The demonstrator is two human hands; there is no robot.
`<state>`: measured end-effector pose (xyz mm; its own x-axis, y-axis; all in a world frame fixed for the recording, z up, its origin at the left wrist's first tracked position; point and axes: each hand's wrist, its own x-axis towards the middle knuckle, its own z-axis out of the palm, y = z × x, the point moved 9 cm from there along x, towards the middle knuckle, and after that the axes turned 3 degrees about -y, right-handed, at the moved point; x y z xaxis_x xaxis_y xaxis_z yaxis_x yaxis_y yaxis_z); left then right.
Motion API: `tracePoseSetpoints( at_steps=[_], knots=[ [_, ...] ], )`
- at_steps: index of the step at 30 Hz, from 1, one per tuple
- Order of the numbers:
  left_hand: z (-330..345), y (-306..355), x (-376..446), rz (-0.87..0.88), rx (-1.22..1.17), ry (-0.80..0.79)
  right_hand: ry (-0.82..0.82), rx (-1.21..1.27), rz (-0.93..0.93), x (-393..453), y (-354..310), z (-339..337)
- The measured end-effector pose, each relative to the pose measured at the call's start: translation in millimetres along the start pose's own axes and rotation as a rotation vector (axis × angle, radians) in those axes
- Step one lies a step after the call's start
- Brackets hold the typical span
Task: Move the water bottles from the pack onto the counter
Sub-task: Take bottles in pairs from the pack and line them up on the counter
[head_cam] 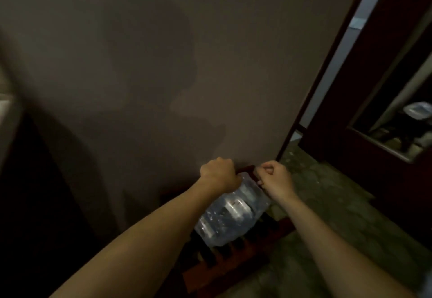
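Note:
A shrink-wrapped pack of clear water bottles [230, 213] lies low against the grey wall, resting on a dark red slatted stand [224, 267]. My left hand [218, 174] is closed into a fist on the far left top of the pack's plastic wrap. Just to its right, my right hand [274, 177] pinches the wrap at the pack's far right corner with its fingers closed. Both forearms reach down from the bottom of the view. The single bottles inside are blurred and hard to tell apart. No counter is in view.
A plain grey wall [163, 63] fills most of the view. To the right stands a dark red door frame and cabinet [364, 134] with a mirror or glass panel. A mottled green stone floor [339, 215] lies on the right. The left side is dark.

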<state>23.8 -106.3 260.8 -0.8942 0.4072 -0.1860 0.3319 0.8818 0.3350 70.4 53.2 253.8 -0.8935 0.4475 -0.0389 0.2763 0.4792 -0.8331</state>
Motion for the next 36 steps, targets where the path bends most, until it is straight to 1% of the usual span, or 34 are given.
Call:
tracePoseSetpoints(
  at_steps=[4,6,8,14,17,21,25,27,30,32,34,36],
  knots=[
    [59.0,7.7,61.5,0.002,-0.03,-0.12,-0.029,0.005,0.135,42.9,55.5,4.7],
    [100.4,10.9,81.4,0.004,-0.041,-0.264,-0.119,-0.031,0.224,55.7,85.4,23.8],
    [139.0,11.7,96.5,0.004,-0.058,-0.404,-0.191,-0.062,0.274,66.2,110.3,42.7],
    [199.1,-11.2,133.1,-0.045,-0.198,-0.526,-0.379,-0.172,0.361,99.0,156.8,92.5],
    [222.4,-21.7,147.1,-0.057,-0.236,-0.614,-0.462,-0.22,0.362,116.0,178.1,115.5],
    [240.6,-30.8,160.7,-0.091,-0.271,-0.647,-0.581,-0.335,0.341,134.2,202.6,145.5],
    [262.8,-41.5,171.9,-0.187,-0.366,-0.655,-0.695,-0.387,0.387,150.3,236.1,172.0],
    [274.8,-47.3,178.1,-0.273,-0.432,-0.633,-0.768,-0.43,0.374,156.8,249.9,184.5],
    [297.5,-53.1,186.1,-0.445,-0.54,-0.59,-0.939,-0.493,0.348,157.4,274.9,205.6],
    [315.4,-49.3,189.9,-0.504,-0.589,-0.583,-1.045,-0.562,0.346,157.2,293.3,213.0],
    [331.3,-51.2,193.1,-0.598,-0.617,-0.532,-1.109,-0.618,0.347,161.3,310.6,217.9],
    [345.8,-58.4,193.8,-0.685,-0.593,-0.484,-1.15,-0.65,0.33,164.7,323.7,221.4]
  ],
)
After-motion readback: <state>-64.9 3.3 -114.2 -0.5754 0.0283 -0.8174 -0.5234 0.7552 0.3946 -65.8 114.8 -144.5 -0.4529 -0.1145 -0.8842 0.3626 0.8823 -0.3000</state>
